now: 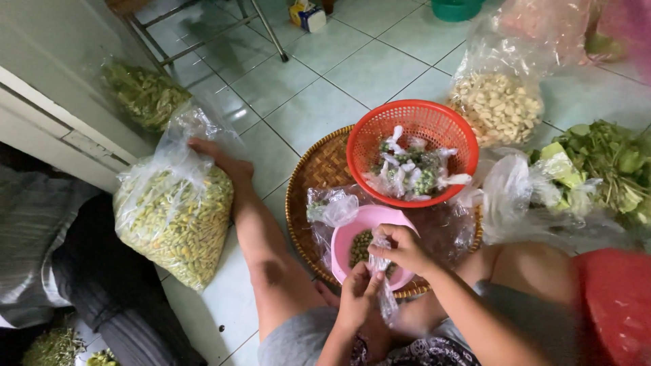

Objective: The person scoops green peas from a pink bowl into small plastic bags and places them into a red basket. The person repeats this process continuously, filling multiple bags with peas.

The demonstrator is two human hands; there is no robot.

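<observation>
My left hand (357, 296) and my right hand (401, 249) both pinch a small clear plastic bag (383, 285) held over a pink bowl (352, 234) of small green-brown pods. The bowl rests on a round woven tray (319, 169). Just beyond it, an orange mesh basket (434, 118) holds several small tied bags of green pods. A crumpled clear bag (329, 210) lies at the bowl's left. My bare leg stretches out to the left across the tiled floor.
A big clear bag of yellow-green chillies (178, 227) lies by my foot, another bag of greens (144, 95) behind it. At the right are a bag of peeled garlic (498, 107), leafy greens (607, 166) and a red container (614, 305). A metal chair frame (203, 30) stands far back.
</observation>
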